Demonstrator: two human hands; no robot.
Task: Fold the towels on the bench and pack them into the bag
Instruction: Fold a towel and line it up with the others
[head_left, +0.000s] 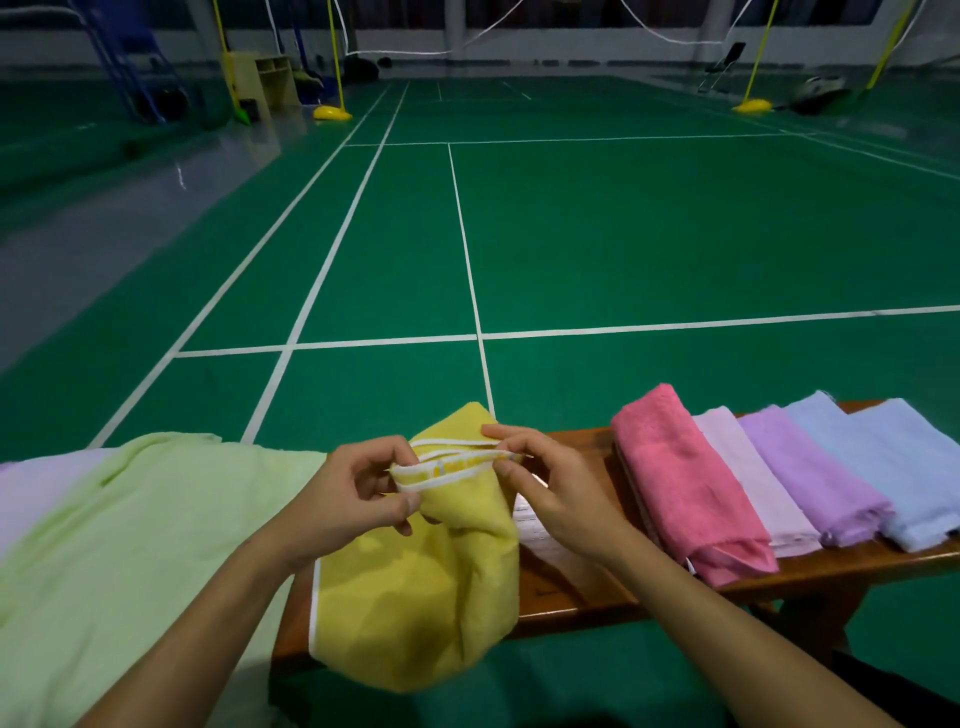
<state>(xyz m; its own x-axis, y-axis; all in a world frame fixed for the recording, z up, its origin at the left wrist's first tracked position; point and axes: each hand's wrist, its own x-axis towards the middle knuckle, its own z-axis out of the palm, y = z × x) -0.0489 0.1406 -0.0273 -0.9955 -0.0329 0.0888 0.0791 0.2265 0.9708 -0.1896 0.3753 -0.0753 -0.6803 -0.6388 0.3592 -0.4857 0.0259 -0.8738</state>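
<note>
The yellow towel (415, 587) sits at about 6 o'clock in the view, draped over the near edge of the wooden desk (566, 582), its lower part hanging past that edge toward the floor. Its white-piped hem is bunched and lifted between both hands. The left hand (358, 493) pinches the hem at its left end, fingers (400, 506) curled onto the cloth; the right hand (545, 483) pinches the same hem at its right end with thumb and forefinger, the other fingers bent loosely.

At 8 o'clock a large pale green towel (130, 545) lies spread and unfolded, covering the desk's left part and spilling over its near edge; a pale lilac cloth (31, 499) shows beside it at 9 o'clock. At 3 to 4 o'clock four folded towels lie side by side, each overlapping the next: a pink towel (685, 483), a pale pink towel (753, 483), a purple towel (810, 478) and a light blue towel (893, 467) whose right end runs out of view. Their near ends reach close to the desk's front edge.

Bare desk shows only between the yellow towel and the pink one, under the right wrist. Beyond the far edge, from 10 to 2 o'clock, lies open green court floor (623, 234) with white lines. No bag is visible.
</note>
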